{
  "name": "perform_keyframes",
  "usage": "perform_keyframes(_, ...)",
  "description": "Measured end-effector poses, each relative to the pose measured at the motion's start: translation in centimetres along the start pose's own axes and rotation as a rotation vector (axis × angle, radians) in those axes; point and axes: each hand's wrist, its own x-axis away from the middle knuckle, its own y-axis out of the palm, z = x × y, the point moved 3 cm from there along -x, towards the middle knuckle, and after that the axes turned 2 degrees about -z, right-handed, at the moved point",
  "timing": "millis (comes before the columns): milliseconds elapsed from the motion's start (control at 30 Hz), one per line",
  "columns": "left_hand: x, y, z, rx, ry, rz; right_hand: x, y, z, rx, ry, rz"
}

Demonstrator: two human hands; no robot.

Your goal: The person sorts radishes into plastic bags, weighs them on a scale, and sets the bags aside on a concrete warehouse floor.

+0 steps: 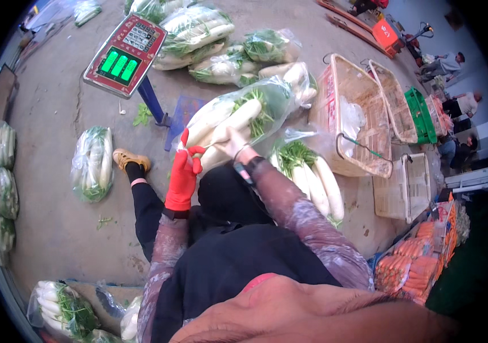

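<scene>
A clear plastic bag (278, 97) of white radishes with green leaves lies in front of me, by the foot of the scale. My left hand (184, 174), in a red glove, is closed at the bag's near end, its fingers bent in a pinch. Bare and wearing a dark wristband, my right hand (235, 143) is closed on the same end of the bag, against the radishes (249, 111). The bit of plastic between the fingers is too small to make out well. Beside my right forearm sits another bag of radishes (315, 186).
A red scale display (124, 54) stands on a blue post (151, 100) at the far left. More bagged radishes (198, 28) are piled behind. Plastic crates (335, 114) stand to the right, near bagged carrots (418, 257). One radish bag (92, 166) lies left of my foot.
</scene>
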Motion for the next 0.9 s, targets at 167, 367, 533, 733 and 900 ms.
perform_keyframes(167,0.7,-2.6,0.6,0.021,-0.013,0.071,-2.7,-0.3,2.4,0.689,0.314,-0.072)
perform_keyframes(367,0.7,-3.2,0.4,-0.006,0.011,0.099,4.8,-0.9,-6.8,1.251,-0.792,0.024)
perform_keyframes(533,-0.7,-2.6,0.7,0.024,0.043,0.079,11.7,-3.2,-15.9,1.331,-1.289,0.493)
perform_keyframes(733,-2.1,-3.3,-0.5,0.048,0.022,0.106,8.6,-7.8,-18.8,1.527,-1.264,0.833)
perform_keyframes(900,-3.5,-3.4,-1.4,-0.392,0.059,0.1,4.3,-6.5,-19.0,1.479,-1.286,0.636)
